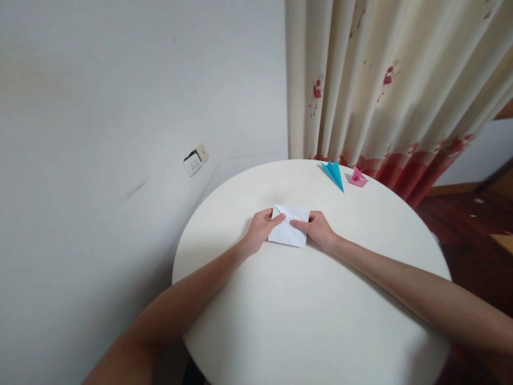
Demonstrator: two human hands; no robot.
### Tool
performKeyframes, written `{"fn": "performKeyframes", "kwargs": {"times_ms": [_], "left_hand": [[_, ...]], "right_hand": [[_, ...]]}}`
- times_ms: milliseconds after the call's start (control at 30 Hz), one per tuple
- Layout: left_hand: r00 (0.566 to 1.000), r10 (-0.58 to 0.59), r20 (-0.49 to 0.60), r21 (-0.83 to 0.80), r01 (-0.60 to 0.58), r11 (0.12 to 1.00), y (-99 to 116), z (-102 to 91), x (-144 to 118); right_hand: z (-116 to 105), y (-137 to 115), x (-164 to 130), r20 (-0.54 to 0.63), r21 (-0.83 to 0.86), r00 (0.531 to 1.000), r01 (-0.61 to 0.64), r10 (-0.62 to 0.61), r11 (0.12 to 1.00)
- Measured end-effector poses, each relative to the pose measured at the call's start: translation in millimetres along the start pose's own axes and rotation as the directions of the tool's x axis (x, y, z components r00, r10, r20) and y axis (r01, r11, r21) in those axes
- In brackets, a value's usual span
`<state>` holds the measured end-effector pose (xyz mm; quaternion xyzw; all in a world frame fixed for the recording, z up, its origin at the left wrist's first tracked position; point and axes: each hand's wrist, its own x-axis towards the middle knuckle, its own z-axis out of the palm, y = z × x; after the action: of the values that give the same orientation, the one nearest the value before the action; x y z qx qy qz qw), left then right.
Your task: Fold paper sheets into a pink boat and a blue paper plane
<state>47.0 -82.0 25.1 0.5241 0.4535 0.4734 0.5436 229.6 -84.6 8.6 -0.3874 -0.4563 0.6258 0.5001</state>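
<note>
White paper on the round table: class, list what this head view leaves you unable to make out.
- White paper: left hand and right hand cover its side edges; fold lines too faint.
- Blue paper model, pink paper model: too small for detail.
- Wall socket: too small.

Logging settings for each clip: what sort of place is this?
Probably a room at home: a round white table against a plain wall with a socket, a flowered curtain, and wooden flooring.
</note>
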Motion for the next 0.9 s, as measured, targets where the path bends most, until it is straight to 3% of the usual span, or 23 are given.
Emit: {"fn": "performKeyframes", "kwargs": {"times_ms": [100, 400, 633, 900], "left_hand": [[0.996, -0.076, 0.051, 0.047, 0.074, 0.996, -3.4, 0.1, -2.5], [0.997, -0.050, -0.051, 0.073, 0.053, 0.996, -6.5, -0.9, -0.8], [0.995, -0.090, 0.044, 0.036, 0.088, 0.995, -5.4, -0.5, -3.5], [0.998, -0.059, -0.018, 0.042, 0.060, 0.997, -4.4, -4.1, 0.5]], "right_hand": [[-0.3, 0.1, -1.3, 0.027, 0.006, 0.999, -0.021, 0.020, 1.000], [-1.4, 1.0, 0.2, 0.046, 0.009, 0.998, -0.034, 0.033, 0.999], [-1.6, 1.2, -0.4, 0.060, -0.014, 0.997, -0.049, 0.049, 0.999], [-0.9, 0.6, -2.0, 0.101, 0.006, 0.993, -0.070, 0.069, 0.998]]}}
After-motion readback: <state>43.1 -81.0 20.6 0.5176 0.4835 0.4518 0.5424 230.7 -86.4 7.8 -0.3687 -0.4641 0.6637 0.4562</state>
